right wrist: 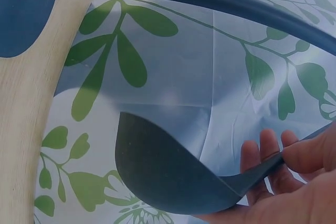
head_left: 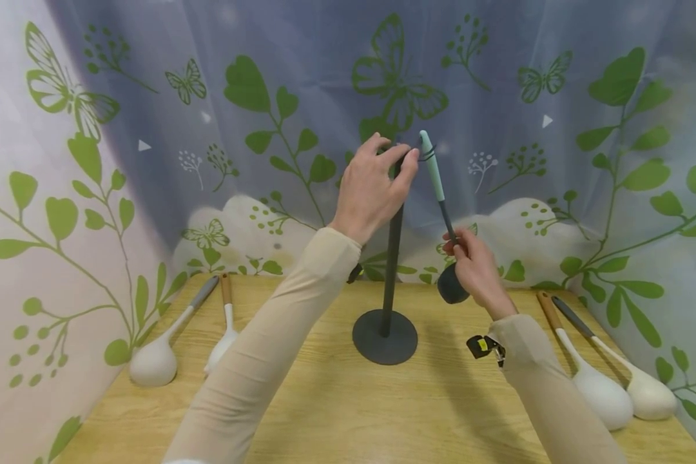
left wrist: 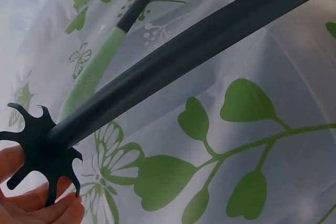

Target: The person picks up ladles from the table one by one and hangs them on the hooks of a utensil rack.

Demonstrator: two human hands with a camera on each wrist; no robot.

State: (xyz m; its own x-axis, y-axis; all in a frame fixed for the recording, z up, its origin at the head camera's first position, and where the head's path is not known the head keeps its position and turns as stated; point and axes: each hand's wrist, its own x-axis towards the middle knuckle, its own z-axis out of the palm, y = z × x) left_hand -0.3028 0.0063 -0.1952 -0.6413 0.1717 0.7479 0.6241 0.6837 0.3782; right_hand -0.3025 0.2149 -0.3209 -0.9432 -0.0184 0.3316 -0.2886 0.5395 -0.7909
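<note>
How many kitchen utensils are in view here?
5. On the table, left: gray-handled ladle, wooden-handled utensil; right: brown-handled ladle, dark-handled ladle. In the right hand: green-handled ladle. The left sleeve may hide others.

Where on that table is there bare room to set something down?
The widest bare patch of the table lies in front of the stand's base, between the left sleeve and right sleeve. Another is in front of the left pair of utensils. It's crowded at the right, where two ladles lie close together.
</note>
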